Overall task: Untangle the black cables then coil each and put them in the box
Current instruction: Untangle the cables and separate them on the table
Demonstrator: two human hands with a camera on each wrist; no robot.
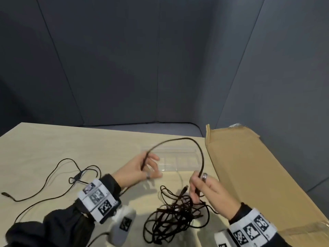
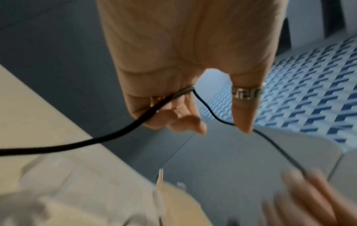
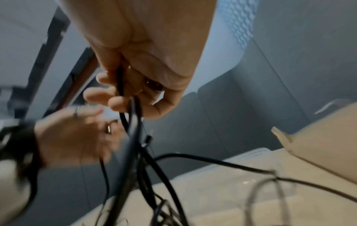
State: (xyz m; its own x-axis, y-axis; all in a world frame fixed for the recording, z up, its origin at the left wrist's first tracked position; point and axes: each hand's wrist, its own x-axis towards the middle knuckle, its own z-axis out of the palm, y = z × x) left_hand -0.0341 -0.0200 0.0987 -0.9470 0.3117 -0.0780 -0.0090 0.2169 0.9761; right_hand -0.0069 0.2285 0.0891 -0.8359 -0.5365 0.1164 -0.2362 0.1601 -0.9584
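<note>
Black sleeves [image 1: 58, 220], marker-printed wristbands [image 1: 98, 198] (rings too).

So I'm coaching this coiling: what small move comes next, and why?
Probably bring the left hand across to the right hand, closing the raised arc of black cable into one loop. Both hands grip that cable, and the tangled pile on the table hangs from it uncoiled.

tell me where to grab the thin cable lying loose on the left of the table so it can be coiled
Take the thin cable by its plug end at the near left edge, coming from above with a pinch. That end lies free and flat on the table, clear of the knot-like crossing further right, so coiling can start from it.
</note>
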